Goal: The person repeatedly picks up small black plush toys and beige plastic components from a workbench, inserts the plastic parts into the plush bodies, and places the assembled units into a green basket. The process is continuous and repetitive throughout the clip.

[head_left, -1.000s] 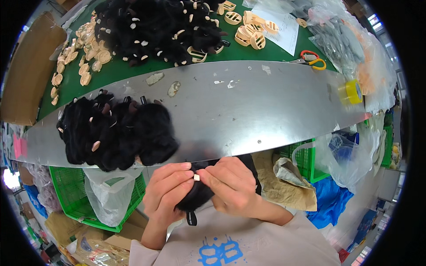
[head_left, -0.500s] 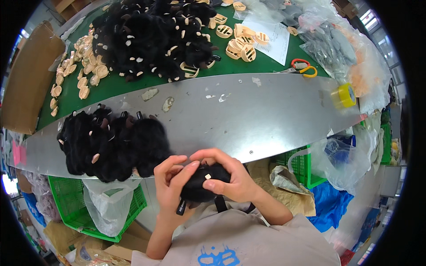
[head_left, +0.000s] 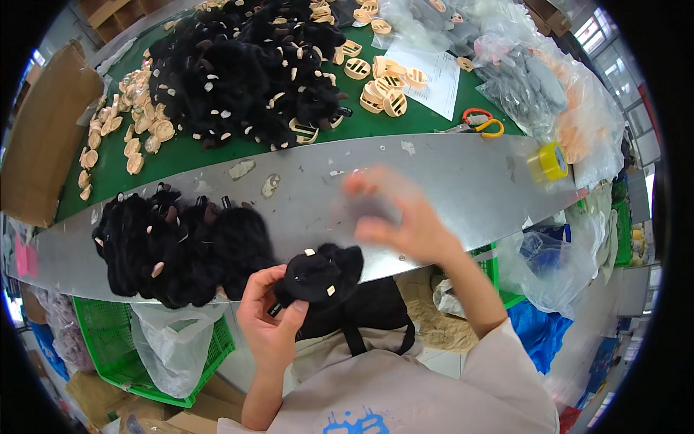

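Note:
A small black plush toy piece (head_left: 314, 278), with pale little tabs showing on it, is held in my left hand (head_left: 271, 311). The fingers and thumb of that hand are closed on its left side, at the table's near edge. A dark tag pokes out beside the thumb. My right hand (head_left: 405, 217) is off the piece, raised over the metal tabletop (head_left: 318, 181). Motion blurs its fingertips, but thumb and fingers look apart with nothing visible between them. Left of the held piece lies a row of similar black plush pieces (head_left: 181, 249).
A large heap of black plush (head_left: 231, 72) covers the green mat, flanked by beige plastic discs (head_left: 390, 101). Scissors (head_left: 477, 123), yellow tape (head_left: 553, 160) and plastic bags (head_left: 535, 94) sit to the right. Green baskets (head_left: 116, 340) stand below the table.
My right hand has let go of the plush piece and moved up and right over the table. My left hand keeps the piece, which now shows more of its surface.

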The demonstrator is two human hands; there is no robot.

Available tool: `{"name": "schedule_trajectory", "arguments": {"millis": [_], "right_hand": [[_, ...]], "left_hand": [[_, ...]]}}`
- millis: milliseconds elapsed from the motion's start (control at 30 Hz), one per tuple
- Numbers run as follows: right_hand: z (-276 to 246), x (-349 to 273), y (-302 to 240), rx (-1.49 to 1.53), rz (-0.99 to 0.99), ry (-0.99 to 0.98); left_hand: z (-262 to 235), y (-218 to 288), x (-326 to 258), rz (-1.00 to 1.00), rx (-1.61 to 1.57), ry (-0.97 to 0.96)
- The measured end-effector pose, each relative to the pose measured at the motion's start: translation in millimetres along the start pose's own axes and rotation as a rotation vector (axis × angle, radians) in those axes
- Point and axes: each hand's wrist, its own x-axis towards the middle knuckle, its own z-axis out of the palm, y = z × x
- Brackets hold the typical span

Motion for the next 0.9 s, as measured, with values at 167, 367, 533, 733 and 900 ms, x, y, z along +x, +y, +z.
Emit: {"name": "schedule_trajectory", "arguments": {"millis": [167, 367, 533, 733, 900], "right_hand": [[-63, 65, 108, -0.762, 0.279, 0.423], [-70, 72, 124, -0.801, 0.375, 0.388], [-36, 37, 46, -0.16, 0.028, 0.258], [-4, -2, -26, -0.047, -0.111, -0.23], [-3, -5, -39, -0.089, -0.199, -0.336]], "left_hand": [[6, -2, 5, 0.023, -0.165, 0.035], [-2, -12, 8, 0.081, 0.154, -0.022], [1, -20, 14, 0.15, 0.246, -0.001], [13, -18, 22, 0.205, 0.428, -0.086], [15, -20, 19, 0.251, 0.443, -0.05]]}}
